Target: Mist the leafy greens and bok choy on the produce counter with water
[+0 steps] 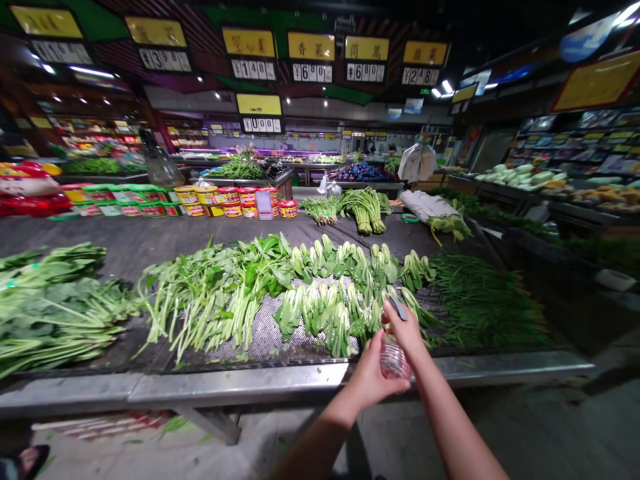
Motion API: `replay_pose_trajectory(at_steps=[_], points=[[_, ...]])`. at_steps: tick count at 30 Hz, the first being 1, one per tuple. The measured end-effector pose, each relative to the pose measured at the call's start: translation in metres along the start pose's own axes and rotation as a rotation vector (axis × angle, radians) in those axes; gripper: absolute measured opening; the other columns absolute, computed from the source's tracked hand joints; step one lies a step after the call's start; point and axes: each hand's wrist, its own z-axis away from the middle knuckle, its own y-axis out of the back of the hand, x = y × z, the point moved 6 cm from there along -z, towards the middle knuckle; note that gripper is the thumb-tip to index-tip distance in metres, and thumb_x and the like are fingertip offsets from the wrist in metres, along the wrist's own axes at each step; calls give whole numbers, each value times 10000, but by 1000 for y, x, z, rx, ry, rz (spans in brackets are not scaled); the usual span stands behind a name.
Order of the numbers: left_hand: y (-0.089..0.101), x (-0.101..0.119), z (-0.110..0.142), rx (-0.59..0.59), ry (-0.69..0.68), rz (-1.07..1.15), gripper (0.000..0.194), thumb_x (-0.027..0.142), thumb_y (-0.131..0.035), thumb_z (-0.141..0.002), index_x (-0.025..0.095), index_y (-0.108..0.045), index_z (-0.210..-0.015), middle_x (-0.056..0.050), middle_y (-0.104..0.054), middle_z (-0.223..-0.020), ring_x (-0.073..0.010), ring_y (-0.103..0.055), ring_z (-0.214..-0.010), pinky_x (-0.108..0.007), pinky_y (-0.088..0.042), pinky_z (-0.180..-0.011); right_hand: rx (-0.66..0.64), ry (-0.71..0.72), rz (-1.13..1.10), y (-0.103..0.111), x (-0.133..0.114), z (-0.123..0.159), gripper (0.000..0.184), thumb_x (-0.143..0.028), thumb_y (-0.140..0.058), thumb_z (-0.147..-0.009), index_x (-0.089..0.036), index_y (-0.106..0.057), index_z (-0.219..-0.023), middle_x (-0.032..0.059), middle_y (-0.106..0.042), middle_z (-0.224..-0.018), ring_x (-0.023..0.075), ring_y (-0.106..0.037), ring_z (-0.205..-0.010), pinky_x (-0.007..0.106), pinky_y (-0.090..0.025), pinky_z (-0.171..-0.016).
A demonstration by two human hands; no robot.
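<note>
A small clear plastic bottle (pixel 393 359) is held over the front edge of the vegetable stand. My left hand (pixel 373 373) wraps round its lower body. Above it, my right hand (pixel 406 327) grips the top of the bottle, where a grey part sticks out past the fingers. Right beyond the hands lie rows of small green bok choy (pixel 334 293) on a perforated metal tray (pixel 265 337).
Long-stemmed leafy greens (pixel 215 293) and more greens (pixel 50 313) lie to the left, thin chives (pixel 480 300) to the right. Colourful tubs (pixel 225 200) line the back. A steel rim (pixel 240 387) edges the stand. Price signs (pixel 310 57) hang overhead.
</note>
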Motion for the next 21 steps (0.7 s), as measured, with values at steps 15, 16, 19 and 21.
replay_pose_trajectory(at_steps=[15, 16, 19, 21], points=[[24, 36, 2, 109, -41, -149, 1088, 249, -811, -516, 223, -226, -1434, -113, -421, -1364, -306, -429, -1228, -407, -362, -1045, -76, 102, -75, -13, -44, -4, 501, -577, -518, -785, -187, -654, -1069, 59, -695, -808, 232, -629, -767, 348, -481, -709], [23, 34, 4, 106, -33, -146, 1100, 247, -811, -514, 220, -215, -1438, -116, -405, -1376, -309, -421, -1235, -405, -359, -1048, -77, 100, -58, -13, -43, -3, 495, -580, -512, -788, -193, -660, -1058, 51, -684, -761, 228, -621, -728, 343, -479, -680], [21, 28, 10, 93, -12, -133, 1094, 244, -807, -520, 212, -213, -1438, -122, -384, -1391, -302, -401, -1254, -391, -343, -1063, -85, 94, -29, -15, -36, 2, 485, -578, -501, -795, -204, -661, -1058, 29, -647, -674, 218, -598, -657, 339, -474, -635], [18, 24, 13, 87, 5, -130, 1079, 240, -807, -520, 210, -230, -1432, -121, -395, -1383, -298, -403, -1254, -385, -336, -1069, -93, 77, -27, -17, -29, 4, 491, -580, -499, -795, -199, -659, -1060, 30, -645, -673, 219, -600, -647, 345, -478, -633]])
